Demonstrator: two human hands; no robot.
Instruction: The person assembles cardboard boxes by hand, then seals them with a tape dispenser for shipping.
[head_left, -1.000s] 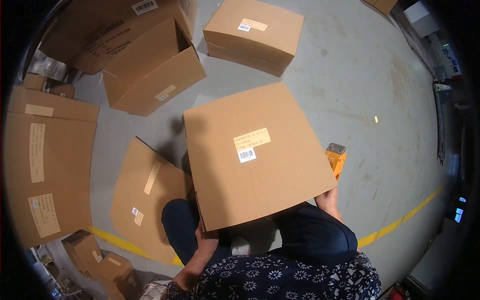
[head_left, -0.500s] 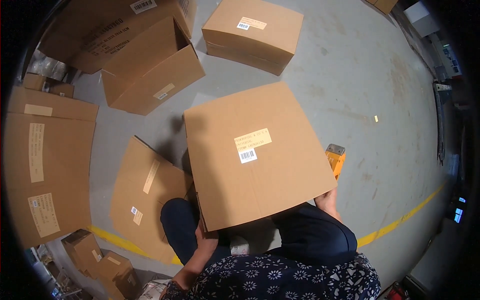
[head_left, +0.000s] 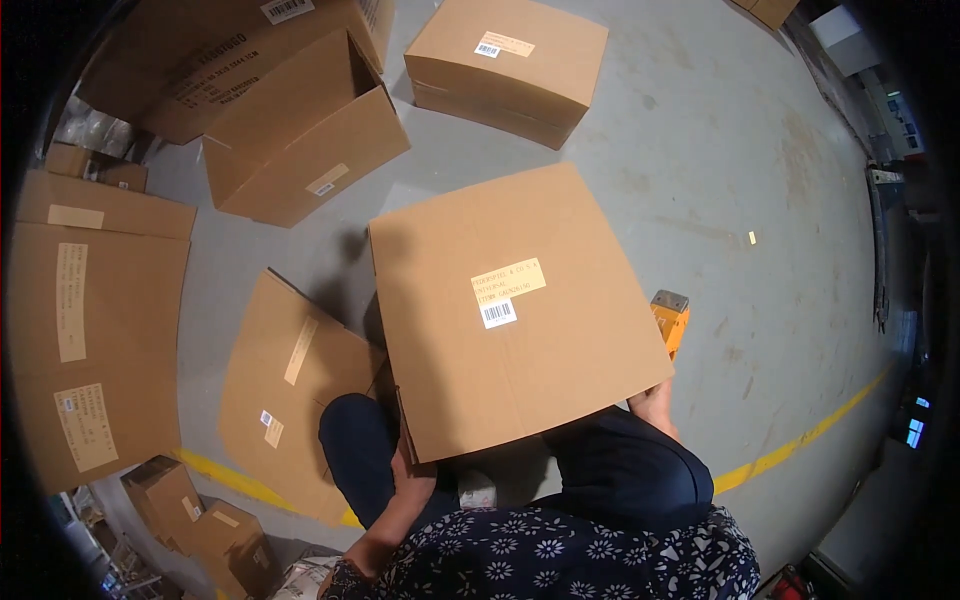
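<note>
Roughly speaking, the widest stretch of grey floor runs across the upper right and right of the frame, bounded by a yellow line that slants through the lower right. The left side is tighter: an open-topped carton stands at the upper left, a tall cardboard piece fills the left edge, and a flat cardboard sheet lies between that piece and the middle of the frame. A closed carton sits at the top centre, with a strip of floor between it and the nearer box.

That nearer box, a large brown carton, takes up the centre, its broad labelled face turned up and its lower edge above the dark trousers. The left hand is at its lower-left corner and the right hand at its lower-right corner, just under the edge. The fingers of both are hidden by the cardboard, so I cannot tell how firmly either grips. An orange tool juts past the carton's right edge, near the right hand; whether that hand holds it is hidden.
</note>
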